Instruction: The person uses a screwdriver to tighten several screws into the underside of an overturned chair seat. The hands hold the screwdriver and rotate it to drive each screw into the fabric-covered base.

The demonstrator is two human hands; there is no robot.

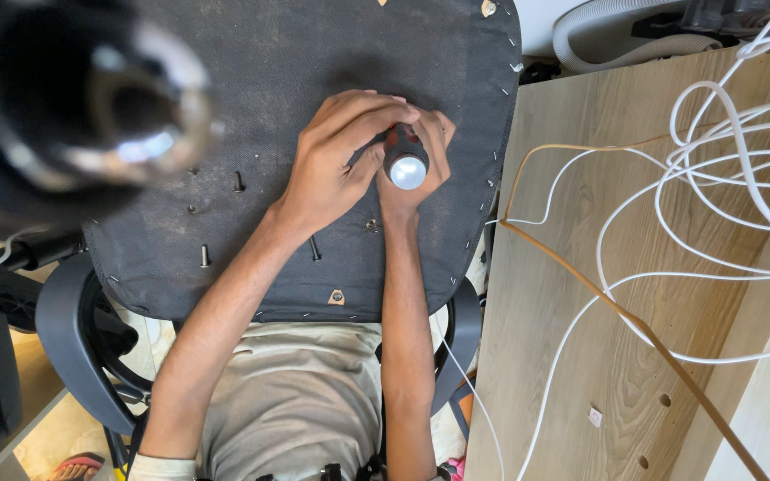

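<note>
Lap: the underside of a chair seat (296, 62), covered in dark fabric, rests across the person's lap, tilted away from the body.
Armrests: grey plastic arms (64, 330) show at both lower edges of the seat.
Loose bolts: several dark bolts (205, 256) lie or stand on the fabric, near the forearms and well apart from one another.
Left hand: the left hand (336, 160) is curled over the top of a screwdriver (405, 158), fingers wrapped narrow around its handle.
Right hand: the right hand (425, 169) grips the same handle from the other side, closed on it; both hands touch each other.
Tool: the screwdriver stands nearly upright, its rounded grey end cap facing the camera; its tip is hidden below the hands.
Step in hand: judged as driving or loosening a fastener in the seat's underside, with both hands pressing down.
Next move calls for: steady downward pressure and a straight shaft, so the tip does not slip.
In the way: a blurred dark post with a shiny metal ring (126, 116) crowds the upper left.
Far side: a wooden board (581, 294) at right carries tangled white cable (724, 160) and one tan cord (617, 307); a pale hose (617, 36) lies beyond.
</note>
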